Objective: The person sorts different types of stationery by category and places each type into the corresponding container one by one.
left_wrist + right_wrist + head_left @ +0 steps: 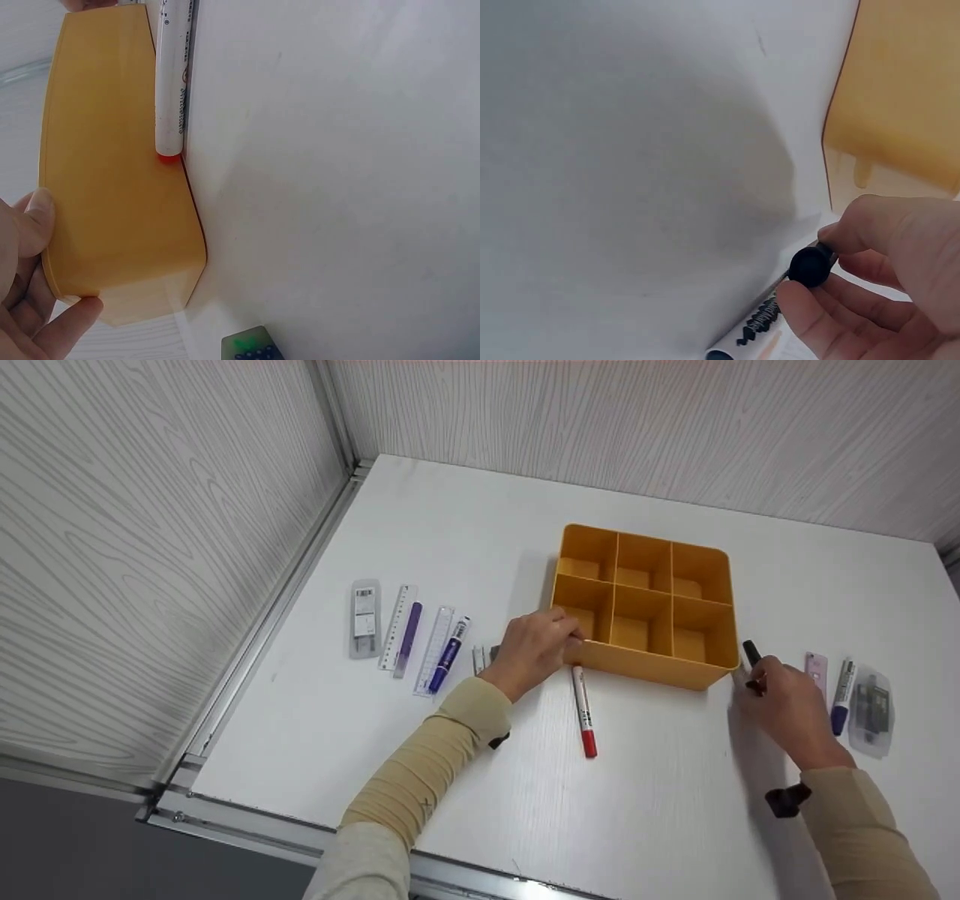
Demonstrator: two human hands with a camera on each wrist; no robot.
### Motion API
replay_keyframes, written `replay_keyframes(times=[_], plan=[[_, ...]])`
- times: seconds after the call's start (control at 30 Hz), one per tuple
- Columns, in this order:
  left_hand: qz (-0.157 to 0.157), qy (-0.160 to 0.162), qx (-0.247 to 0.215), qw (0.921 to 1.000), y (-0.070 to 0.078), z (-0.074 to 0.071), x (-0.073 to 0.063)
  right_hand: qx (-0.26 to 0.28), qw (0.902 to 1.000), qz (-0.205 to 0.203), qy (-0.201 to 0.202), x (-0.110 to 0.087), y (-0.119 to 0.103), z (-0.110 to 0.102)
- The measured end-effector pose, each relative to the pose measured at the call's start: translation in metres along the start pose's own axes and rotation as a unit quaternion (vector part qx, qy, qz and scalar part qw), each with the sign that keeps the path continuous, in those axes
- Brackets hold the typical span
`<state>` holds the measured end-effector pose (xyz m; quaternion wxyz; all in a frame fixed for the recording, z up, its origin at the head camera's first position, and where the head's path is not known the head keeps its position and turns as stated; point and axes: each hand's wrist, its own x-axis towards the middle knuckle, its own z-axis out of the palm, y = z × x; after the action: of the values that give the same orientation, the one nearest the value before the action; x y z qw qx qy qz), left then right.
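Note:
My left hand (534,649) grips the near left corner of a yellow six-compartment box (641,664); in the left wrist view its thumb and fingers are curled over the box's rim (46,142). Beside the box's near right corner, my right hand (796,706) pinches a marker with a black cap (751,651). The right wrist view shows this marker's round black end (811,266) between thumb and fingers, the rest mostly hidden. A white marker with a red cap (584,712) lies on the table against the box's near wall.
Left of the box lie a clear case (365,619), rulers (397,626), a purple pen (409,637) and a blue marker (450,655). To the right are a pink item (816,669), a blue-capped white marker (843,696) and another clear case (872,712). Wood-patterned panels (637,435) stand behind.

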<state>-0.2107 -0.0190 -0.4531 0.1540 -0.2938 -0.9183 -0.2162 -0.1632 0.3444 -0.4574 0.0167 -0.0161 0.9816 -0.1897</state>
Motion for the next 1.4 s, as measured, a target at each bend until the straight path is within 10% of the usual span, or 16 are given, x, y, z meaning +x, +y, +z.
replay_keyframes(times=[1.4], plan=[[-0.012, 0.004, -0.013, 0.9998, 0.001, 0.0, -0.001, -0.003, 0.9791, -0.087, 0.184, -0.012, -0.055, -0.042]])
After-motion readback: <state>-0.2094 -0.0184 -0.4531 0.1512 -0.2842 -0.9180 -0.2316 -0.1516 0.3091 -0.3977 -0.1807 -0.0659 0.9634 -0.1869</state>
